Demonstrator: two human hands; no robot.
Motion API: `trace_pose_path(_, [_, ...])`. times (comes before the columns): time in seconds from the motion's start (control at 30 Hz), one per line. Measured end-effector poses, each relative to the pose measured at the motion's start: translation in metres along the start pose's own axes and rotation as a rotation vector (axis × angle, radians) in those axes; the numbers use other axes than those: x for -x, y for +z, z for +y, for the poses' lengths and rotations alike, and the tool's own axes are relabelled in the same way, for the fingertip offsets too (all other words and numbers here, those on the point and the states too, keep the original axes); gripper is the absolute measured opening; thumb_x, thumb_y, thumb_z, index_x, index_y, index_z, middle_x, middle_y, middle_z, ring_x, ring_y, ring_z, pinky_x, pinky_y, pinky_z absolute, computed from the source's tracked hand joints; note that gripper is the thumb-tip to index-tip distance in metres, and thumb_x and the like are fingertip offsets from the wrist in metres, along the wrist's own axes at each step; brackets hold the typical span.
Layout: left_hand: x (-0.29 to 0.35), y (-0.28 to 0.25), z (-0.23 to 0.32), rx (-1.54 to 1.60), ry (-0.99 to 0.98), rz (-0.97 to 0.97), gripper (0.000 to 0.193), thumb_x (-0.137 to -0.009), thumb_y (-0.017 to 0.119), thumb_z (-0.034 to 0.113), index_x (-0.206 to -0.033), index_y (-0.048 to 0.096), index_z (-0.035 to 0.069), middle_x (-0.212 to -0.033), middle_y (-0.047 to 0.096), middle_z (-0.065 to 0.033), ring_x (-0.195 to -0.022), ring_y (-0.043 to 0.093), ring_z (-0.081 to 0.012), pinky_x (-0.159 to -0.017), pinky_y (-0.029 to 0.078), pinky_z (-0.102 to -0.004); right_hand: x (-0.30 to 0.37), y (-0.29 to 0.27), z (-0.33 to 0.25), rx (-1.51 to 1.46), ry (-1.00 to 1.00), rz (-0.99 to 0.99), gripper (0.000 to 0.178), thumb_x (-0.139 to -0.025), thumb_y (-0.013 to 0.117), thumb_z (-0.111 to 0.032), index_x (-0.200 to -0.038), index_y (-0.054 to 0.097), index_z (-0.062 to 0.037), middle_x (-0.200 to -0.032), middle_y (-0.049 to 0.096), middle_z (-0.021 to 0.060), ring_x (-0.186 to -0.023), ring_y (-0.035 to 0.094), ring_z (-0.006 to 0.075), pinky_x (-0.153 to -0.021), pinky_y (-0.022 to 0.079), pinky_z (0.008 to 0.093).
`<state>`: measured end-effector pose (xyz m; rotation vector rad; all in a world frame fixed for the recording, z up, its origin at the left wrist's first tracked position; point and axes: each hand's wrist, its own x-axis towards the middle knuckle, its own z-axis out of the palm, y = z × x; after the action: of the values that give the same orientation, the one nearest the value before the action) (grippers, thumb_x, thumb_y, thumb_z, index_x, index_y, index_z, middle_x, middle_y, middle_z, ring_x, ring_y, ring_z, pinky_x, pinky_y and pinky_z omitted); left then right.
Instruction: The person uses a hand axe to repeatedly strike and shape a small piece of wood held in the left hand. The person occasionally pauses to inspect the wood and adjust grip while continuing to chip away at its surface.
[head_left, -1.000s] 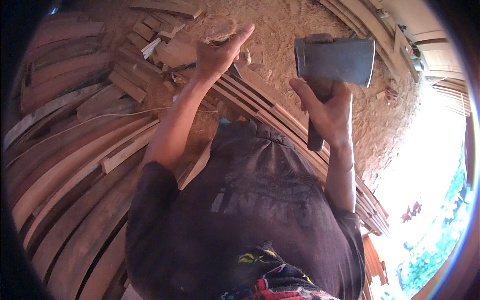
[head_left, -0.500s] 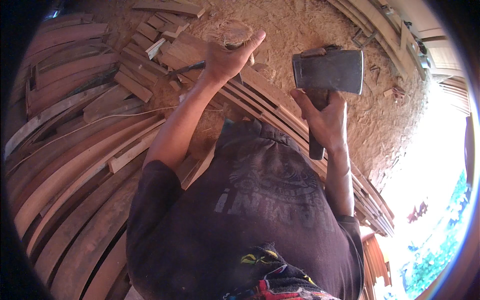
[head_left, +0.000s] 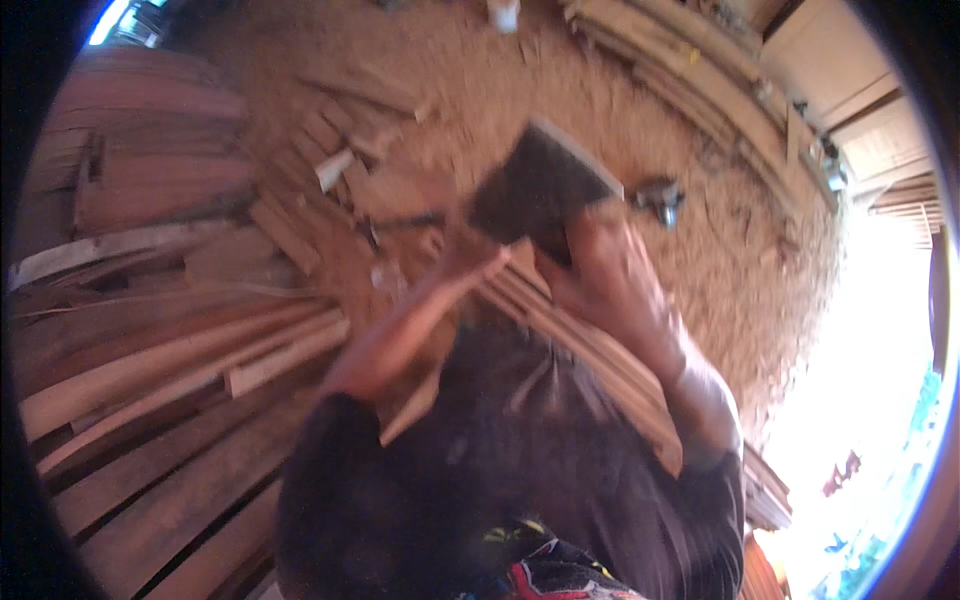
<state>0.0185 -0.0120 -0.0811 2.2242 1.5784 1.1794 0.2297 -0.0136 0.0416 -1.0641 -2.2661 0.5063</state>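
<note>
In front of me a hatchet (head_left: 535, 185) with a broad dark metal blade is raised and tilted over to the left. My right hand (head_left: 615, 265) is closed around it just below the blade. My left hand (head_left: 475, 255) reaches up close to the blade's lower left edge. Its fingers are smeared by motion and partly hidden behind the blade, so what it holds does not show. Long narrow wooden strips (head_left: 600, 365) lie in a bundle under my hands, across the front of my body.
Stacked curved boards (head_left: 180, 440) fill the left side. Short wood offcuts (head_left: 325, 130) lie on the chip-covered ground (head_left: 450, 50). More long planks (head_left: 700, 90) rest at the far right. A small dark tool-like object (head_left: 660, 200) and a white container (head_left: 503, 15) stand farther off.
My right hand has swung the hatchet left, its blade turning towards my left hand. The left hand has come lower, and the round fibrous thing at it is no longer visible. The view has shifted.
</note>
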Motion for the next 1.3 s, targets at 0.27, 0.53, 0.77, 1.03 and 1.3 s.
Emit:
trace_pose_path(0.27, [-0.001, -0.008, -0.002, 0.392, -0.223, 0.132, 0.014, -0.093, 0.074, 0.013, -0.081, 0.072, 0.006, -0.078, 0.07, -0.0069, -0.074, 0.067, -0.0243, -0.064, 0.05, -0.0385, -0.009, -0.029, -0.034, -0.448, 0.163, 0.153, 0.033, -0.087, 0.082, -0.015, -0.111, 0.069, 0.0034, -0.106, 0.073, 0.0164, -0.089, 0.07, 0.0202, -0.07, 0.056, 0.038])
trace_pose_path(0.53, [-0.029, -0.038, 0.021, 0.655, -0.569, 0.102, 0.039, -0.099, 0.074, 0.027, -0.064, 0.067, 0.01, -0.056, 0.059, 0.0039, -0.049, 0.054, -0.0077, -0.047, 0.04, -0.0283, 0.018, -0.041, -0.024, -0.582, 0.351, 0.141, 0.03, -0.09, 0.084, -0.018, -0.107, 0.067, 0.0014, -0.086, 0.07, 0.0031, -0.075, 0.064, 0.0105, -0.065, 0.052, 0.0265])
trace_pose_path(0.77, [-0.032, -0.041, 0.014, 0.547, -0.484, 0.073, 0.036, -0.1, 0.073, 0.024, -0.071, 0.056, 0.011, -0.059, 0.055, 0.0017, -0.053, 0.054, -0.0082, -0.05, 0.043, -0.0295, 0.095, 0.031, 0.042, -0.563, 0.711, 0.147, 0.032, -0.096, 0.077, -0.027, -0.106, 0.063, -0.0007, -0.075, 0.061, 0.0009, -0.061, 0.058, 0.0091, -0.054, 0.049, 0.0264])
trace_pose_path(1.03, [-0.037, -0.042, 0.013, 0.615, -0.526, 0.139, 0.038, -0.094, 0.079, 0.026, -0.066, 0.059, 0.011, -0.06, 0.054, 0.004, -0.053, 0.052, -0.008, -0.047, 0.041, -0.0289, 0.107, 0.027, 0.043, -0.651, 0.946, 0.287, 0.04, -0.094, 0.076, -0.035, -0.104, 0.063, 0.001, -0.068, 0.061, 0.0015, -0.058, 0.057, 0.0097, -0.053, 0.046, 0.0278])
trace_pose_path(1.3, [-0.04, -0.037, 0.006, 0.721, -0.677, 0.071, 0.028, -0.093, 0.08, 0.023, -0.076, 0.062, 0.009, -0.069, 0.058, 0.0038, -0.06, 0.054, -0.0085, -0.052, 0.044, -0.0296, 0.105, 0.019, 0.04, -0.554, 0.918, 0.221, 0.039, -0.092, 0.077, -0.034, -0.103, 0.064, 0.0019, -0.068, 0.062, 0.0038, -0.059, 0.058, 0.0113, -0.054, 0.048, 0.0309])
